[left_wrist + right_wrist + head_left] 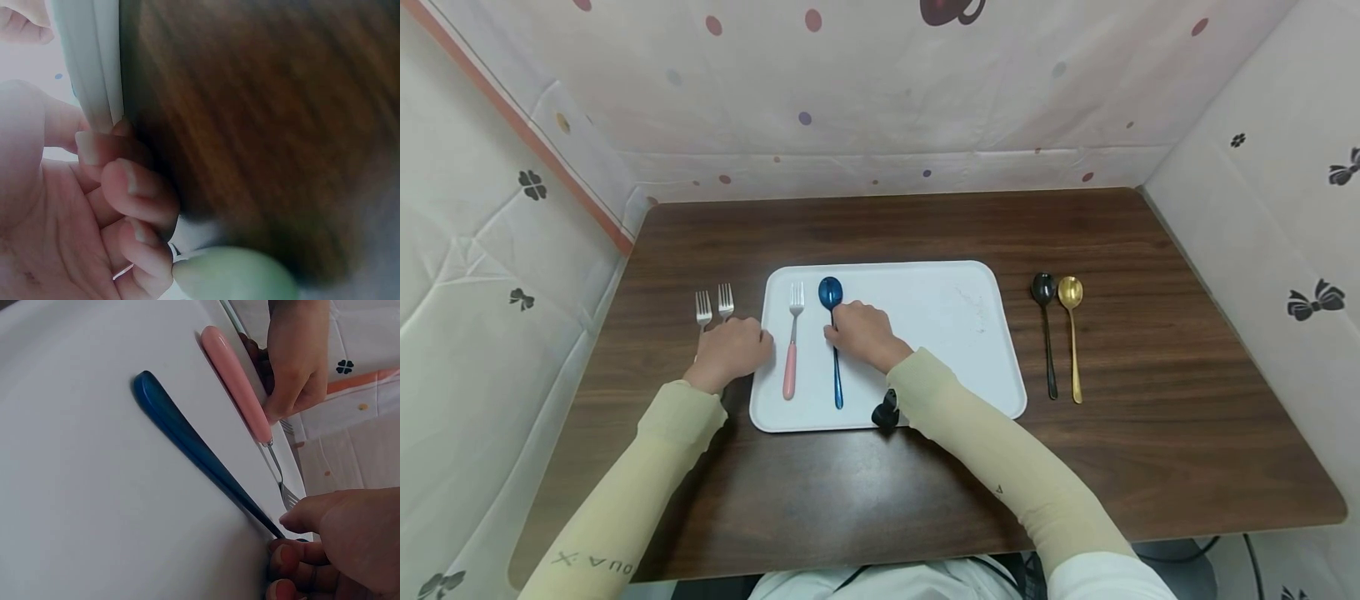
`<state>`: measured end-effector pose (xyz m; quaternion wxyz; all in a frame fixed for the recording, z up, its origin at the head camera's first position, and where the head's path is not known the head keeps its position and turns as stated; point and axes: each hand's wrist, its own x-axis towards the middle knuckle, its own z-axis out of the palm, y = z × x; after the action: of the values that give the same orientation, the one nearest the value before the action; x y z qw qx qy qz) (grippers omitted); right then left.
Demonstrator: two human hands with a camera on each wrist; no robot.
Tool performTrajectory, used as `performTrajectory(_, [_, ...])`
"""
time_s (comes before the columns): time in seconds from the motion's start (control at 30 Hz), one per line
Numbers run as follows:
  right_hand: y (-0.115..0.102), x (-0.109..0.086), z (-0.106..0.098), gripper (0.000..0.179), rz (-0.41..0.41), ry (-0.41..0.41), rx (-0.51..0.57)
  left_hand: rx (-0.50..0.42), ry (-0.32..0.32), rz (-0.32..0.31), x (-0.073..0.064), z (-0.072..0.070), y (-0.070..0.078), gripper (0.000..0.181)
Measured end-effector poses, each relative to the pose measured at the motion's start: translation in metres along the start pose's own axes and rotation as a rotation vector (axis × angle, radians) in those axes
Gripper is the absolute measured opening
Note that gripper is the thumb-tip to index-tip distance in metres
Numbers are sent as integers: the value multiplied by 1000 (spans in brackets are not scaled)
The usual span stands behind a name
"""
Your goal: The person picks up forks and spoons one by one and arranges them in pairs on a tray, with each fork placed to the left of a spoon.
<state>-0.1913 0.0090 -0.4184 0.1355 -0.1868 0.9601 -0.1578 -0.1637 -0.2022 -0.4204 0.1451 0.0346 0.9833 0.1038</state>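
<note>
My right hand (862, 333) pinches the blue spoon (837, 379) by its neck, toward nine o'clock from the middle of the white tray (940, 342); my left hand (730, 354) grips the tray's nine-o'clock rim. I'd brace there, guiding the spoon lightly, clear of the pink-handled fork (791, 363).

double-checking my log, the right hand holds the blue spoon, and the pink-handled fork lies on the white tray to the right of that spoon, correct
Not quite: the pink-handled fork lies to the left of the blue spoon, as the head view shows. The right hand does hold that spoon, and the fork is on the white tray.
</note>
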Motion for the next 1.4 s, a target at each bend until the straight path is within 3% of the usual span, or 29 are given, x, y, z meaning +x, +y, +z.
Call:
performTrajectory(0.2, [1, -1, 1, 40, 8, 10, 1, 0, -8, -1, 0, -1, 1, 39])
performTrajectory(1.4, [11, -8, -4, 32, 42, 40, -10, 0, -22, 2, -1, -2, 2, 39])
